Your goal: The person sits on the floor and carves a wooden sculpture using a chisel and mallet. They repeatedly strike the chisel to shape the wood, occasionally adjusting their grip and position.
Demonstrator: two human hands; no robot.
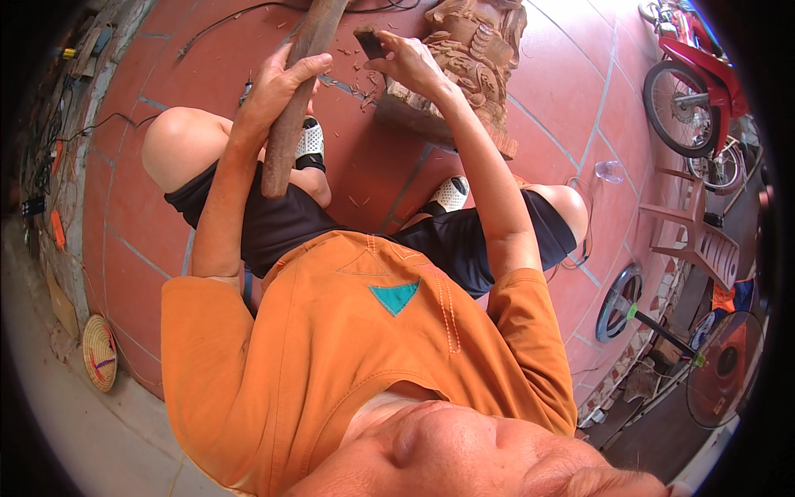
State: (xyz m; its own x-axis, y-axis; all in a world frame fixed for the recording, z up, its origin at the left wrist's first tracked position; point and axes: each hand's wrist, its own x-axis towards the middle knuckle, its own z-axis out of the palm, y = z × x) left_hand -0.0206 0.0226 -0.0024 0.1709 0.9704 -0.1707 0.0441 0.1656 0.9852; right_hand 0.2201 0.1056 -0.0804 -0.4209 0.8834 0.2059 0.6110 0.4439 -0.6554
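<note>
My left hand (281,87) is wrapped round a long wooden club (286,153). One end of the club points back toward my lap and the other runs out past the top of the view. My right hand (411,66) pinches a short, dark, flat-ended piece (369,43) between thumb and fingers; its exact kind is not plain. Just right of that hand a carved wooden block (476,62) with deep relief rests on the floor, its plain base toward me. My right forearm passes over part of the block.
Wood shavings (361,93) litter the red tiled floor (546,99) between my feet. At the right are a clear plastic cup (609,171), a red motorbike (704,91), a plastic chair (691,219) and a standing fan (725,364). A woven hat (99,354) lies at the left; a black cable (240,13) crosses the far floor.
</note>
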